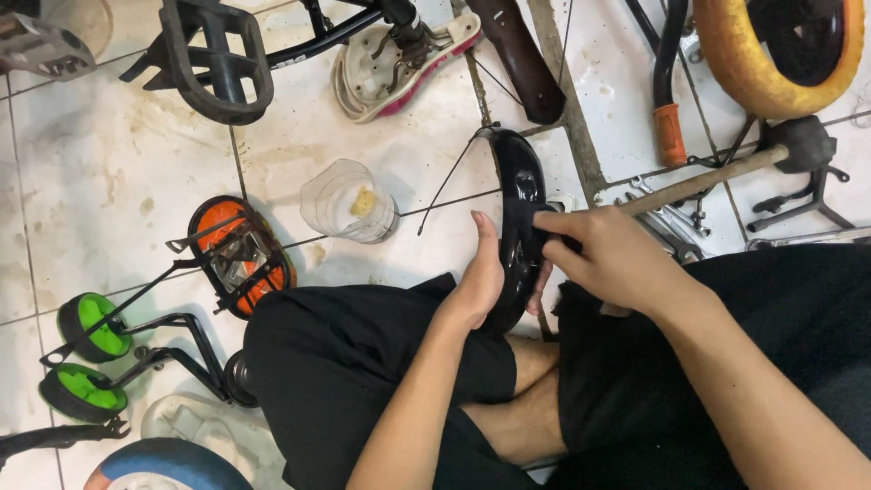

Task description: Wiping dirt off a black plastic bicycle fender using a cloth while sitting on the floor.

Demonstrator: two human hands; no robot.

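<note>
A glossy black curved bicycle mudguard (519,186) with thin wire stays rests between my knees, pointing away from me. My left hand (479,272) grips its near end from the left side, thumb up along the edge. From the right, my right hand (610,256) presses its fingertips on the mudguard's top surface. I sit on a tiled floor in black shorts.
A clear plastic cup (347,201) stands left of the mudguard. Green training wheels (91,327) on a black bracket and an orange pedal (238,254) lie at left. A hammer (726,168), wrenches (667,218), a yellow tyre (771,50) and an upturned saddle (399,59) lie beyond.
</note>
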